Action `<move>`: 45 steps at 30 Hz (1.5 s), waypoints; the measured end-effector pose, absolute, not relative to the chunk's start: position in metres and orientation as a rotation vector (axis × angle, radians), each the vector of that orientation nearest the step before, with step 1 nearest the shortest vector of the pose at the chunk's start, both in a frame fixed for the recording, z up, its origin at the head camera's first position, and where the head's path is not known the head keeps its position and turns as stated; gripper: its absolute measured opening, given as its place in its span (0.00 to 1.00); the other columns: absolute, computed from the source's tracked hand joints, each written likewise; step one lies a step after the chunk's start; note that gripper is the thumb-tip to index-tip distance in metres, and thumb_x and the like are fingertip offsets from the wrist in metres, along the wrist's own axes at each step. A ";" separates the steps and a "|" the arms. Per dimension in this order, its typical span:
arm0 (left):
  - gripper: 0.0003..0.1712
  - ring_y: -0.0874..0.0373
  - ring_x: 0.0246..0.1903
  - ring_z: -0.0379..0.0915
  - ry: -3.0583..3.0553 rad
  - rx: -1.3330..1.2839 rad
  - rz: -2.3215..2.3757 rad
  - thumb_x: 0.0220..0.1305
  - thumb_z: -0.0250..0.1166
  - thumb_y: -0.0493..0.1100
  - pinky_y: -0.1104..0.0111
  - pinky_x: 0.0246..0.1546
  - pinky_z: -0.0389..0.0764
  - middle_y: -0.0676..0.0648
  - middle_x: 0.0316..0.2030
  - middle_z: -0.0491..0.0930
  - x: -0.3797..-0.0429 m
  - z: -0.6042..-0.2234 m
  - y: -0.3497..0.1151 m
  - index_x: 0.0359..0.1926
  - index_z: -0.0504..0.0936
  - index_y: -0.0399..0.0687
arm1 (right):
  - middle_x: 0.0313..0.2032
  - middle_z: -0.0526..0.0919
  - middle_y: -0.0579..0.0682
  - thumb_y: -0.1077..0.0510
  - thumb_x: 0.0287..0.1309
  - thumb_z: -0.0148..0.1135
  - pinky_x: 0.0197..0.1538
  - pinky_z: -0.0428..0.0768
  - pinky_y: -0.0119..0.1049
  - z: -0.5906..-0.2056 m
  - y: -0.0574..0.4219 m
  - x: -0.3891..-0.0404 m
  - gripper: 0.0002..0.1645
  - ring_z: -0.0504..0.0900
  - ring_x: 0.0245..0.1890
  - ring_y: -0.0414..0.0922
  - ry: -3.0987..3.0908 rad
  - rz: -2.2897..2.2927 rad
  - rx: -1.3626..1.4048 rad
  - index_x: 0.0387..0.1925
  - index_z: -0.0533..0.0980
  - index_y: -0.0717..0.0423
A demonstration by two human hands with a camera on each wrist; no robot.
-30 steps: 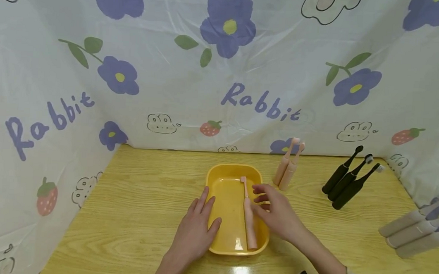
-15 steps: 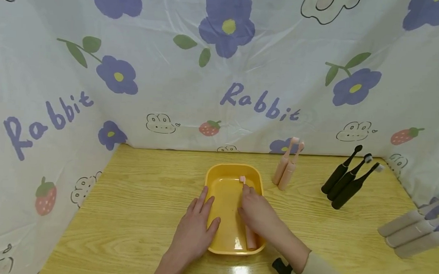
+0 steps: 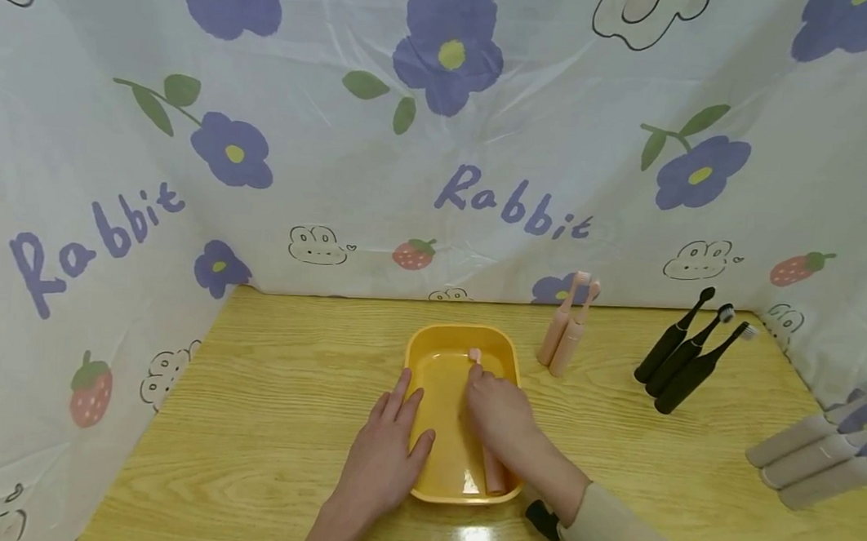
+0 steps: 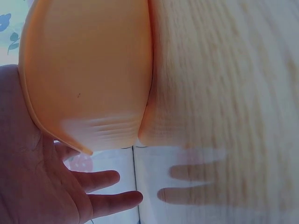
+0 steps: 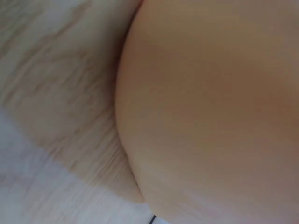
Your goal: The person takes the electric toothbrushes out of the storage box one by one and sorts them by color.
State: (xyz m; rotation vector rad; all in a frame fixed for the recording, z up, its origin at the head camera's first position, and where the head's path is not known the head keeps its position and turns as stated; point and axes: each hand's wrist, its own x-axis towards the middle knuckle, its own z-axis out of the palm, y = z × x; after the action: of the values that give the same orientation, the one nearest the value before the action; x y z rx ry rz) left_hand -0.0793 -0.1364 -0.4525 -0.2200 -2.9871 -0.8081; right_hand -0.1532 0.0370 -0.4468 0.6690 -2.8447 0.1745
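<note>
A yellow plastic tray (image 3: 441, 467) stands on the wooden table, and inside it along the right side lies a pink electric toothbrush (image 3: 494, 472). My right hand (image 3: 501, 409) reaches into the tray and grips this toothbrush about its middle; the brush head and the handle's lower end show past the hand. My left hand (image 3: 383, 456) rests on the tray's left rim with its fingers straight and spread. In the left wrist view, those fingers (image 4: 114, 203) extend past the tray's outer wall (image 4: 88, 70). Only the tray's outer side (image 5: 205, 102) and the tabletop show in the right wrist view.
Two pink toothbrushes (image 3: 565, 339) stand behind the tray to the right. Several black toothbrushes (image 3: 682, 361) are farther right, and several white ones (image 3: 814, 454) are at the right edge. A printed cloth (image 3: 379, 178) hangs behind the table (image 3: 287, 394).
My right hand has moved left from beside the tray's right rim onto the pink toothbrush and taken hold of it. The brush head has shifted slightly left. My left hand has stayed put.
</note>
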 end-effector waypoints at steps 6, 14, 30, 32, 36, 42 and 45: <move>0.33 0.30 0.70 0.59 -2.984 -0.234 -0.799 0.75 0.60 0.50 0.35 0.56 0.74 0.45 0.81 0.48 -0.079 -0.452 -0.136 0.74 0.69 0.38 | 0.22 0.76 0.56 0.69 0.64 0.62 0.22 0.82 0.42 -0.451 0.032 -0.159 0.02 0.81 0.21 0.52 -2.872 0.200 0.724 0.37 0.76 0.67; 0.33 0.31 0.71 0.58 -2.991 -0.231 -0.793 0.76 0.59 0.50 0.37 0.58 0.73 0.45 0.81 0.48 -0.080 -0.454 -0.137 0.74 0.68 0.39 | 0.26 0.75 0.55 0.68 0.57 0.65 0.26 0.78 0.41 -0.448 0.030 -0.176 0.08 0.77 0.23 0.50 -3.143 0.618 0.712 0.38 0.75 0.67; 0.32 0.32 0.71 0.57 -3.001 -0.219 -0.766 0.75 0.60 0.50 0.37 0.58 0.73 0.45 0.81 0.48 -0.080 -0.453 -0.135 0.73 0.69 0.39 | 0.41 0.82 0.55 0.69 0.62 0.63 0.32 0.84 0.40 -0.436 0.044 -0.180 0.25 0.83 0.34 0.47 -3.047 1.860 0.460 0.61 0.75 0.70; 0.32 0.32 0.71 0.57 -3.006 -0.216 -0.765 0.75 0.60 0.50 0.37 0.58 0.73 0.46 0.81 0.48 -0.080 -0.453 -0.135 0.73 0.69 0.40 | 0.41 0.80 0.56 0.69 0.62 0.62 0.31 0.84 0.40 -0.435 0.045 -0.180 0.26 0.82 0.34 0.47 -3.006 1.980 0.421 0.62 0.74 0.71; 0.33 0.31 0.72 0.57 -3.013 -0.209 -0.768 0.75 0.60 0.50 0.37 0.58 0.72 0.46 0.81 0.48 -0.080 -0.452 -0.135 0.73 0.69 0.40 | 0.44 0.78 0.60 0.70 0.64 0.60 0.35 0.85 0.42 -0.435 0.050 -0.180 0.27 0.82 0.38 0.50 -2.906 2.212 0.399 0.64 0.71 0.72; 0.32 0.30 0.71 0.57 -3.015 -0.214 -0.765 0.75 0.60 0.50 0.37 0.59 0.72 0.45 0.81 0.48 -0.080 -0.452 -0.135 0.73 0.69 0.39 | 0.52 0.77 0.64 0.70 0.67 0.58 0.41 0.86 0.45 -0.434 0.057 -0.181 0.27 0.83 0.43 0.51 -2.761 2.416 0.352 0.66 0.68 0.73; 0.33 0.30 0.71 0.57 -3.013 -0.211 -0.761 0.75 0.60 0.51 0.37 0.60 0.71 0.45 0.81 0.48 -0.081 -0.453 -0.135 0.73 0.70 0.40 | 0.54 0.76 0.66 0.70 0.68 0.58 0.42 0.87 0.47 -0.432 0.061 -0.179 0.26 0.84 0.43 0.51 -2.701 2.446 0.327 0.66 0.68 0.73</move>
State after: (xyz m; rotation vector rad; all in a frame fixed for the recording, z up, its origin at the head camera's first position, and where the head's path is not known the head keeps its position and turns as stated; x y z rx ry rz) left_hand -0.0809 -0.1352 -0.4529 -0.2113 -3.0129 -0.7611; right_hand -0.1794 0.0610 -0.4319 0.3266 -2.7008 2.4464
